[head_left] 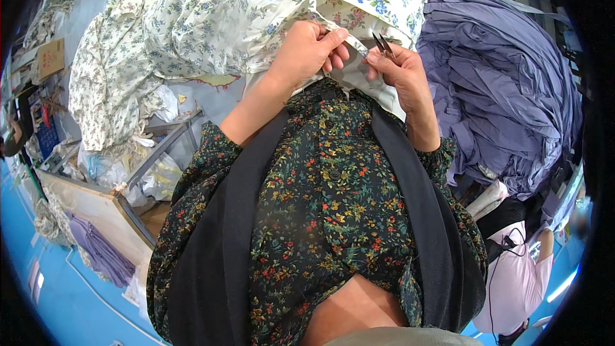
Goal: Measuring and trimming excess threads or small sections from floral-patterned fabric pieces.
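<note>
Flowered cloth (269, 6) held up close by two hands, with little snips at its edge.

The flowered cloth is white with small blue flowers, and it lies in a big heap on the table, with one edge pulled near the person's chest. The left hand (307, 51) pinches that edge tight between thumb and fingers. The right hand (400, 70) is closed around small thread snips (382, 45), their points just beside the pinched edge. A pile of purple cloth (506, 90) lies to the right. A wooden box (96, 208) stands lower left.
</note>
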`<state>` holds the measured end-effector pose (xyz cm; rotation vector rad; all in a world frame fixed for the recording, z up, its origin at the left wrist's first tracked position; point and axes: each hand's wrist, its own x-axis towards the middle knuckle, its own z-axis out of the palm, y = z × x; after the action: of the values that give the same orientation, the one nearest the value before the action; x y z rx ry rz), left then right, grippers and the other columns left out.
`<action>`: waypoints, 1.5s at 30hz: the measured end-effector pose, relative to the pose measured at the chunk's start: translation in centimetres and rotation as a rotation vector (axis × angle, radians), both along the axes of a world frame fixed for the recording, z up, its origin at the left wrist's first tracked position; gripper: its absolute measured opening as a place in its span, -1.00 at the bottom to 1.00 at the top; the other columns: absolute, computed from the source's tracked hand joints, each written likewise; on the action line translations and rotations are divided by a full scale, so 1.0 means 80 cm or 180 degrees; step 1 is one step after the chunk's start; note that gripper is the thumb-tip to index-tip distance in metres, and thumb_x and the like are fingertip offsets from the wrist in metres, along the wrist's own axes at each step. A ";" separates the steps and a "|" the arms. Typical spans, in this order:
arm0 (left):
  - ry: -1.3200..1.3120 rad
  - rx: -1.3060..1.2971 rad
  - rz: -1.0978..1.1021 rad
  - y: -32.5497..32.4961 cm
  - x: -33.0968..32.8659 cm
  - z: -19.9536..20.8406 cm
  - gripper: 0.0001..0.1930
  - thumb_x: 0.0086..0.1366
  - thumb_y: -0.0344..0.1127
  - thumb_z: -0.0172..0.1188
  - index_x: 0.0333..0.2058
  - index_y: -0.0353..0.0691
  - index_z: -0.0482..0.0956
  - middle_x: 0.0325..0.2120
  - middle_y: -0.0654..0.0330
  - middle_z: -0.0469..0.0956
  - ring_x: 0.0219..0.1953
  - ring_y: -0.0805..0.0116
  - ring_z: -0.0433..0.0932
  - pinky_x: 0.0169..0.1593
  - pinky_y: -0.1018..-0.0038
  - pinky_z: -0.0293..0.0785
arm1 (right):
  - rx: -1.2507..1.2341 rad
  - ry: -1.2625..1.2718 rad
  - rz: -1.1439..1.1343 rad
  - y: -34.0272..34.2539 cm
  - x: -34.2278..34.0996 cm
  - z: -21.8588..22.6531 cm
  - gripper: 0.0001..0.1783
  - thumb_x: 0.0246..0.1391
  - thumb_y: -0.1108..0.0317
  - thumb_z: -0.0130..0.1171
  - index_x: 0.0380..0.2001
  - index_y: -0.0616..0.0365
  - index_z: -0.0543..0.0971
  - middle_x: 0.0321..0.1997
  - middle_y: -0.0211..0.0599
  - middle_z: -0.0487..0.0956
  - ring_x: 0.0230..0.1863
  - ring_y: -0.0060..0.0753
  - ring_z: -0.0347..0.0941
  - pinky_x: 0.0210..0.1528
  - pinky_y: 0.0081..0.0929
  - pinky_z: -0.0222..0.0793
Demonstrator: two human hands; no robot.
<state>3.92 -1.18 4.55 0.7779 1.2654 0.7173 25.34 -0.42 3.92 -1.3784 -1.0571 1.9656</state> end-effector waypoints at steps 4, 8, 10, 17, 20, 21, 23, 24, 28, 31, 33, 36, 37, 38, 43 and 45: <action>-0.0091 -0.0102 0.0167 -0.003 0.002 -0.003 -0.65 0.37 -0.21 0.14 -0.50 -0.38 0.59 -0.63 0.22 0.55 -0.64 0.54 0.47 -0.53 0.60 0.39 | 0.2002 -0.1306 -0.0161 -0.001 -0.020 0.010 -0.81 0.02 0.42 0.32 -0.29 0.27 0.60 -0.42 -0.40 0.58 -0.45 -0.67 0.42 -0.40 -0.66 0.31; -0.0055 -0.0035 0.0133 -0.003 0.005 -0.001 -0.67 0.37 -0.23 0.14 -0.47 -0.39 0.60 -0.64 0.23 0.55 -0.63 0.54 0.47 -0.52 0.60 0.40 | 0.2205 -0.1327 -0.0073 0.002 -0.030 0.011 -0.81 -0.03 0.45 0.33 -0.31 0.27 0.59 -0.45 -0.42 0.52 -0.50 -0.69 0.31 -0.46 -0.64 0.24; -0.0076 0.0002 0.0114 -0.003 0.007 0.001 -0.69 0.37 -0.25 0.14 -0.46 -0.39 0.60 -0.63 0.23 0.55 -0.63 0.54 0.47 -0.52 0.60 0.40 | 0.1997 -0.1247 -0.0103 0.003 -0.030 0.007 -0.81 -0.02 0.44 0.33 -0.32 0.27 0.59 -0.47 -0.43 0.50 -0.51 -0.69 0.28 -0.47 -0.64 0.21; 0.0098 -0.0017 0.0029 -0.009 0.013 0.010 -0.75 0.35 -0.29 0.16 -0.43 -0.37 0.60 -0.58 0.24 0.57 -0.59 0.55 0.48 -0.51 0.61 0.40 | 0.1220 -0.0576 0.0031 0.010 -0.029 -0.006 -0.84 0.07 0.37 0.24 -0.35 0.26 0.56 -0.53 -0.58 0.41 -0.53 -0.76 0.19 -0.50 -0.69 0.08; 0.0050 0.0061 0.0031 -0.010 0.013 0.008 -0.76 0.34 -0.30 0.16 -0.43 -0.37 0.60 -0.56 0.23 0.58 -0.59 0.55 0.49 -0.52 0.60 0.40 | 0.0105 0.0520 -0.0585 0.008 -0.026 -0.025 -0.84 0.12 0.35 0.20 -0.31 0.23 0.55 -0.52 -0.63 0.38 -0.52 -0.80 0.16 -0.49 -0.73 0.04; 0.0055 0.0060 0.0044 -0.010 0.013 0.008 -0.76 0.34 -0.30 0.16 -0.43 -0.37 0.60 -0.56 0.23 0.58 -0.59 0.55 0.49 -0.52 0.60 0.40 | 0.0103 0.0526 -0.0573 0.009 -0.022 -0.024 -0.84 0.12 0.35 0.20 -0.31 0.23 0.55 -0.52 -0.63 0.38 -0.52 -0.80 0.16 -0.49 -0.73 0.04; -0.0013 -0.0013 0.0064 -0.010 0.012 0.009 -0.76 0.34 -0.30 0.16 -0.41 -0.38 0.60 -0.55 0.21 0.58 -0.59 0.53 0.50 -0.51 0.60 0.42 | -0.0339 0.1247 -0.0377 0.015 -0.014 -0.020 -0.82 0.16 0.32 0.19 -0.26 0.21 0.54 -0.52 -0.64 0.38 -0.52 -0.83 0.17 -0.48 -0.74 0.04; -0.0016 -0.0017 0.0060 -0.010 0.013 0.007 -0.76 0.34 -0.30 0.16 -0.41 -0.38 0.60 -0.55 0.21 0.58 -0.59 0.53 0.50 -0.51 0.60 0.42 | -0.0342 0.1244 -0.0382 0.014 -0.015 -0.018 -0.82 0.16 0.32 0.19 -0.26 0.21 0.54 -0.52 -0.64 0.38 -0.52 -0.83 0.17 -0.48 -0.74 0.04; -0.0336 -0.0170 0.0470 -0.010 0.012 0.005 -0.78 0.31 -0.31 0.18 -0.38 -0.40 0.61 -0.53 0.18 0.60 -0.57 0.49 0.55 -0.48 0.59 0.47 | 0.1207 -0.0584 -0.0341 0.001 -0.023 -0.001 -0.79 0.20 0.28 0.16 -0.25 0.21 0.54 -0.54 -0.55 0.42 -0.54 -0.70 0.26 -0.49 -0.66 0.14; -0.0463 -0.0187 0.0629 -0.009 0.012 0.006 -0.78 0.30 -0.32 0.19 -0.36 -0.42 0.61 -0.51 0.15 0.61 -0.55 0.45 0.58 -0.46 0.58 0.50 | 0.2573 -0.1943 0.0025 -0.013 -0.023 0.006 -0.78 0.19 0.24 0.19 -0.19 0.13 0.56 -0.49 -0.19 0.56 -0.50 -0.37 0.52 -0.43 -0.47 0.37; -0.0528 -0.0186 0.0688 -0.009 0.012 0.007 -0.78 0.29 -0.33 0.20 -0.36 -0.43 0.61 -0.51 0.13 0.61 -0.54 0.43 0.59 -0.46 0.58 0.51 | 0.2638 -0.2084 0.0051 -0.015 -0.026 0.006 -0.78 0.17 0.24 0.21 -0.19 0.12 0.57 -0.49 -0.20 0.56 -0.51 -0.35 0.52 -0.45 -0.46 0.38; -0.0603 -0.0162 0.0715 -0.009 0.013 0.008 -0.78 0.29 -0.33 0.20 -0.36 -0.44 0.61 -0.50 0.11 0.61 -0.53 0.41 0.59 -0.45 0.56 0.52 | 0.2709 -0.2255 0.0071 -0.015 -0.027 0.009 -0.77 0.14 0.23 0.25 -0.21 0.12 0.57 -0.47 -0.21 0.58 -0.52 -0.33 0.53 -0.47 -0.43 0.39; -0.0588 -0.0189 0.0696 -0.008 0.013 0.009 -0.78 0.28 -0.33 0.20 -0.35 -0.44 0.61 -0.50 0.11 0.61 -0.53 0.41 0.59 -0.45 0.56 0.52 | 0.2719 -0.2288 0.0074 -0.014 -0.027 0.010 -0.76 0.12 0.24 0.27 -0.21 0.12 0.57 -0.46 -0.21 0.58 -0.52 -0.32 0.54 -0.48 -0.42 0.40; -0.0568 -0.0213 0.0688 -0.009 0.014 0.009 -0.78 0.28 -0.33 0.20 -0.35 -0.44 0.61 -0.50 0.11 0.61 -0.53 0.40 0.59 -0.44 0.55 0.52 | 0.2722 -0.2283 0.0076 -0.014 -0.026 0.009 -0.76 0.12 0.24 0.27 -0.21 0.12 0.57 -0.46 -0.21 0.58 -0.52 -0.32 0.54 -0.48 -0.42 0.40; -0.0565 -0.0203 0.0726 -0.010 0.013 0.009 -0.78 0.29 -0.33 0.20 -0.35 -0.45 0.61 -0.50 0.11 0.61 -0.53 0.40 0.59 -0.44 0.55 0.52 | 0.2798 -0.2173 0.0040 -0.014 -0.025 0.009 -0.76 0.11 0.25 0.28 -0.23 0.14 0.57 -0.45 -0.21 0.59 -0.52 -0.31 0.54 -0.48 -0.41 0.40; -0.0568 -0.0204 0.0699 -0.010 0.013 0.009 -0.78 0.29 -0.33 0.20 -0.35 -0.45 0.61 -0.50 0.11 0.61 -0.52 0.40 0.59 -0.44 0.55 0.52 | 0.2822 -0.2158 0.0014 -0.014 -0.025 0.008 -0.76 0.11 0.24 0.28 -0.23 0.14 0.58 -0.46 -0.21 0.59 -0.52 -0.31 0.54 -0.48 -0.41 0.40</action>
<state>4.99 -1.96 5.29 0.5150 1.2156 0.8984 23.32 -1.52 4.52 -1.4707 -1.9034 0.7622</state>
